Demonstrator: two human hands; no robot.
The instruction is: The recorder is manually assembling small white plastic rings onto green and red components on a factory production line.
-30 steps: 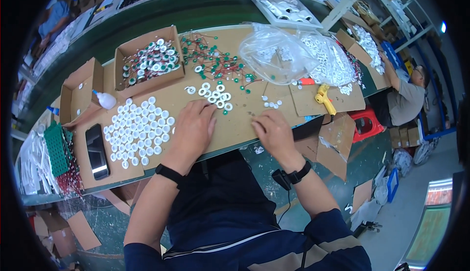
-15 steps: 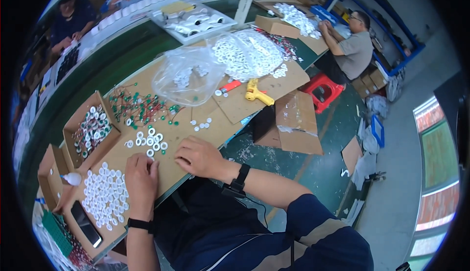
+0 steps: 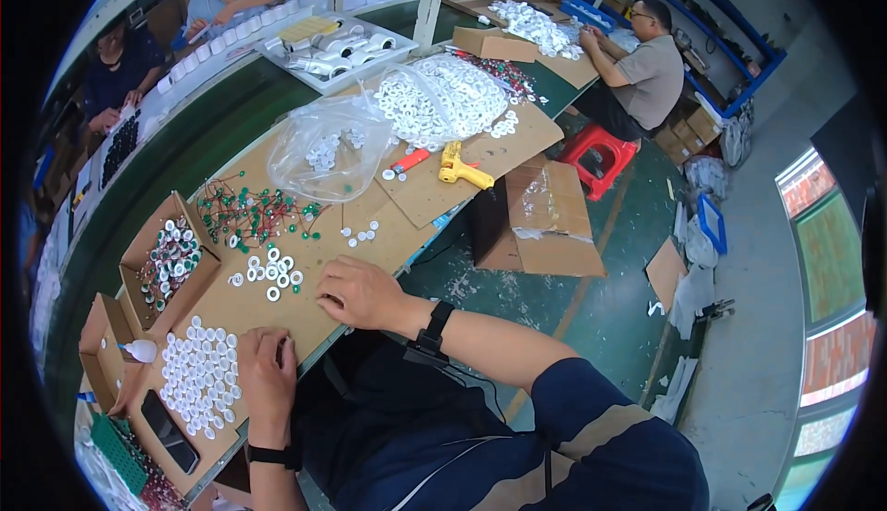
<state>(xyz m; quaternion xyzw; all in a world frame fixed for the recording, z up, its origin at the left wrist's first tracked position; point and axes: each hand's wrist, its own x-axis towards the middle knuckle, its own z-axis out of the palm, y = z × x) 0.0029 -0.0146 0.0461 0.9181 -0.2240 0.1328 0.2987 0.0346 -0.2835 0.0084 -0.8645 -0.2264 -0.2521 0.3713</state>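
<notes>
My left hand [image 3: 266,374] rests at the table's near edge, fingers curled with the thumb close to them. Beside it on the left lies a broad patch of small round white caps [image 3: 199,377]. My right hand [image 3: 362,293] is also at the edge, its fingers bent in towards the thumb. Whatever either hand may hold is hidden by the fingers. Beyond the hands sits a small group of white rings [image 3: 273,273], with a few green pieces near it. Farther back is a tangle of red wires with green parts [image 3: 254,211].
At left stand a cardboard box of wired white-and-green parts [image 3: 171,266], another open box [image 3: 103,349], a small white bottle [image 3: 140,351] and a phone [image 3: 170,430]. Farther off are a yellow glue gun [image 3: 462,169], bagged white rings [image 3: 439,100] and a seated co-worker [image 3: 642,63].
My left hand has drawn back towards me, away from the white rings. My right hand stays nearly in place over the edge. The whole view has shifted slightly.
</notes>
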